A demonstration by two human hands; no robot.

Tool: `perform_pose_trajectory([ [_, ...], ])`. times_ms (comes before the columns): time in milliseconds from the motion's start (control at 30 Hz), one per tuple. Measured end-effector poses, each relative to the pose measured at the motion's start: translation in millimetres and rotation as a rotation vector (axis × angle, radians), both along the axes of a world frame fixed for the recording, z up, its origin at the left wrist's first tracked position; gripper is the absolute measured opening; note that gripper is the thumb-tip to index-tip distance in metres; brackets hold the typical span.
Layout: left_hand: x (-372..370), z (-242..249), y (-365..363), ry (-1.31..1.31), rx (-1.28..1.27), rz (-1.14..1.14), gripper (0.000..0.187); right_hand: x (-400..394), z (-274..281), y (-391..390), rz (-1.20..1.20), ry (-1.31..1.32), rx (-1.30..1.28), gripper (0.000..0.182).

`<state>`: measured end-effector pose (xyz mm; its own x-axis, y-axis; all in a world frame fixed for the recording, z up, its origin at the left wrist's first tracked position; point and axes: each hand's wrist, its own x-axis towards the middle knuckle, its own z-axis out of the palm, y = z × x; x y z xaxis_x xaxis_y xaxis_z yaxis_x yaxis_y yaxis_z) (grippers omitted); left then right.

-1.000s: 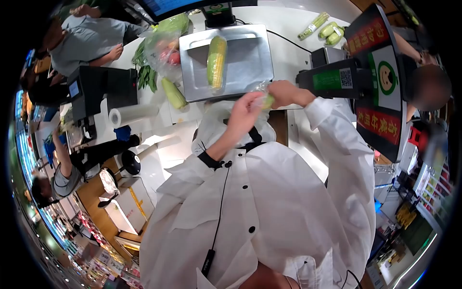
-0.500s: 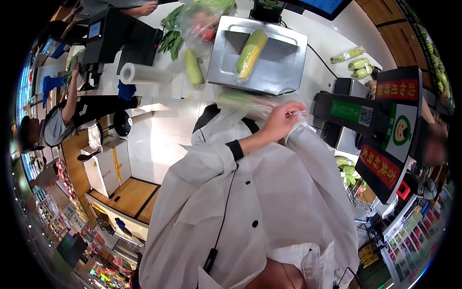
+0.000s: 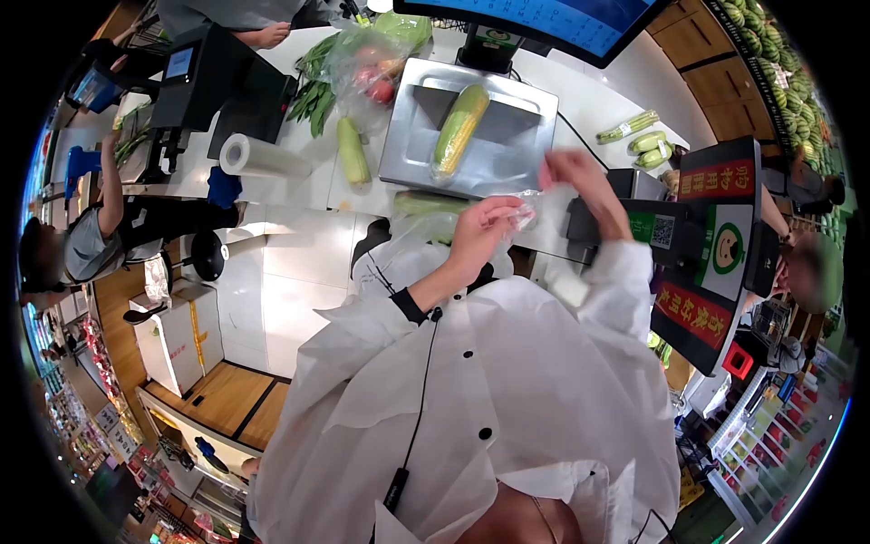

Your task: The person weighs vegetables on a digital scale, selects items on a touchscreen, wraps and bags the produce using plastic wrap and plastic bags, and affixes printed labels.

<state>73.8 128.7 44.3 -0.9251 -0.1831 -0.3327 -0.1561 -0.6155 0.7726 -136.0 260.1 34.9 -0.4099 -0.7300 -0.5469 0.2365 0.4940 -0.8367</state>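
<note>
Pale-green oblong squash [image 3: 352, 151] on white countertop [image 3: 580, 91]. Then clear plastic bag [image 3: 419, 223] around long green produce [image 3: 430, 203], below square silver metal scale [image 3: 518, 136] bearing film-wrapped yellow-green corn [image 3: 460, 131]. Left hand [image 3: 482, 231] apparently pinching gathered plastic. Right hand [image 3: 577, 174] apart, blurred; grip unreadable. Probably closing up bag; needed next: steady pinch.

A dark-buttoned white shirt [image 3: 553, 381] is worn with a black wristband [image 3: 408, 306] and thin black cable [image 3: 420, 390].
</note>
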Motion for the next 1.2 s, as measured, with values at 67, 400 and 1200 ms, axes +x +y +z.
perform_pose_trajectory([
  [67, 7, -13, 10, 0.004, -0.022, -0.043, 0.032, 8, -30, -73, -0.242, 0.150, 0.009, 0.062],
  [400, 25, -1, -8, -0.118, 0.379, 0.171, 0.038, 42, -98, -187, -0.445, 0.636, 0.569, 0.087],
  [1200, 8, 15, 10, -0.109, 0.299, 0.181, 0.032, 112, -144, -5, 0.546, 0.607, -0.098, 0.041],
])
